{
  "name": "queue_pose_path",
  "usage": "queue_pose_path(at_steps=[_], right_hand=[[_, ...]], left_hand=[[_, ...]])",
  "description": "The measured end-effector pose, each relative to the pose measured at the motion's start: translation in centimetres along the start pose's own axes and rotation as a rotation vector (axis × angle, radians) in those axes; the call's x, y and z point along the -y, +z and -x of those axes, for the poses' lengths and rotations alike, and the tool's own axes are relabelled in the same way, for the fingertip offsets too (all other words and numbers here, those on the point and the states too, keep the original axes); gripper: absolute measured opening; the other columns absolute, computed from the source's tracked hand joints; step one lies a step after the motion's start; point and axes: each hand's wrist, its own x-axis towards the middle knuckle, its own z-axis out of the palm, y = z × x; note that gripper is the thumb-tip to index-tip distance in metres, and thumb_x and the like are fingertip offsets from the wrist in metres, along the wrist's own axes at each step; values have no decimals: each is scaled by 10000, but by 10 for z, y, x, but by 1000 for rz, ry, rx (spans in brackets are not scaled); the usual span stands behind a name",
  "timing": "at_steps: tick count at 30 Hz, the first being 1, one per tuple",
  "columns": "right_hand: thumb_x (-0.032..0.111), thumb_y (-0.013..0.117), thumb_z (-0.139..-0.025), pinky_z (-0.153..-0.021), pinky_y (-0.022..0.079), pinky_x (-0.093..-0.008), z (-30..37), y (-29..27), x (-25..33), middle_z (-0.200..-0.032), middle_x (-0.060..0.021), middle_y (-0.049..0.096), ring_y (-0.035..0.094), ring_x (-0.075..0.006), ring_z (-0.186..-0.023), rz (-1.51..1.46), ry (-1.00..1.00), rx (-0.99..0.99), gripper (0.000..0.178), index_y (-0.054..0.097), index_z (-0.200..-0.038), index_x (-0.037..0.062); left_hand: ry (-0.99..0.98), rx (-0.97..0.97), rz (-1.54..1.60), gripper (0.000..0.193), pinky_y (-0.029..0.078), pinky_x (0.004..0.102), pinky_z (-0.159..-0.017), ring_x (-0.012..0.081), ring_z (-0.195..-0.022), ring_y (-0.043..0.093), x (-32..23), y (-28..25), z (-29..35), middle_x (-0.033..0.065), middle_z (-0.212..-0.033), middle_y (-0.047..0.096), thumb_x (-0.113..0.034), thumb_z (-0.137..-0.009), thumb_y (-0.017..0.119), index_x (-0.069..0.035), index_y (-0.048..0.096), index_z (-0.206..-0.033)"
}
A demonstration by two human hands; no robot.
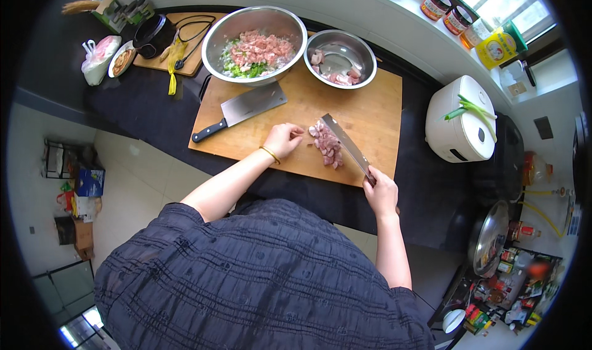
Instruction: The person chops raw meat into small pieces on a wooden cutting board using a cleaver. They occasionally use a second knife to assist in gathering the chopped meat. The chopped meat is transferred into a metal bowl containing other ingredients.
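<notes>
My right hand (382, 195) grips the handle of a cleaver (346, 142), whose blade is on edge along the right side of a small heap of chopped raw meat (327, 143). Just left of that heap, my left hand (283, 142) is loosely closed above the wooden cutting board (370, 106), its curled fingertips apart from the meat and nothing visible in them. A second cleaver (250, 108) with a black handle lies flat on the board, further left. Behind it stands a large steel bowl (211, 48) of minced meat and chopped greens. A smaller steel bowl (370, 54) beside it holds meat pieces.
A white rice cooker (447, 125) with green onion stalks (472, 111) on its lid stands on the dark counter (148, 113) at right. At far left are a smaller board (185, 23) with a black pot (154, 36), a plate (115, 66) and a plastic bag (98, 60).
</notes>
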Motion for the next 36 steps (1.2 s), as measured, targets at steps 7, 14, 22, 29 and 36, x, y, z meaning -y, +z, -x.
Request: queue_pose_path(at_steps=[7, 14, 22, 29, 36], right_hand=[[148, 585, -769, -469, 397, -291, 20, 5, 0, -497, -108, 491, 455, -128, -434, -265, 419, 42, 187, 611, -838, -24], [164, 566, -781, -497, 414, -313, 19, 0, -1, -534, -146, 515, 512, -183, -474, -304, 450, 111, 204, 610, -831, -29], [177, 525, -814, -569, 458, -430, 13, 6, -14, -642, -236, 559, 574, -389, -636, -158, 356, 158, 225, 576, -715, -17], [183, 541, -804, -550, 466, -426, 14, 7, -9, -618, -208, 566, 581, -369, -607, -104, 330, 158, 193, 575, -715, 15], [177, 544, -806, -540, 469, -409, 11, 8, -8, -613, -195, 572, 588, -353, -594, -108, 349, 167, 182, 579, -724, 19]], left_hand=[[153, 361, 94, 291, 486, 279, -752, 172, -810, 629, -17, 18, -7, 132, -936, 644, -135, -786, 617, -37, 599, -1058], [182, -23, -1, 174, 495, 278, -626, 170, -669, 626, -46, -16, -52, 113, -763, 645, -157, -751, 646, -24, 650, -863], [298, -348, -404, 162, 442, 378, -814, 321, -941, 524, -72, -15, -171, 161, -987, 555, -83, -707, 600, -28, 613, -859], [155, -41, -859, 240, 420, 399, -870, 320, -1110, 425, -62, -4, -245, 137, -1136, 505, -103, -780, 483, -65, 594, -989], [55, 399, -869, 316, 462, 386, -804, 312, -880, 601, -65, -2, -272, 149, -954, 626, -46, -685, 586, -78, 616, -997]])
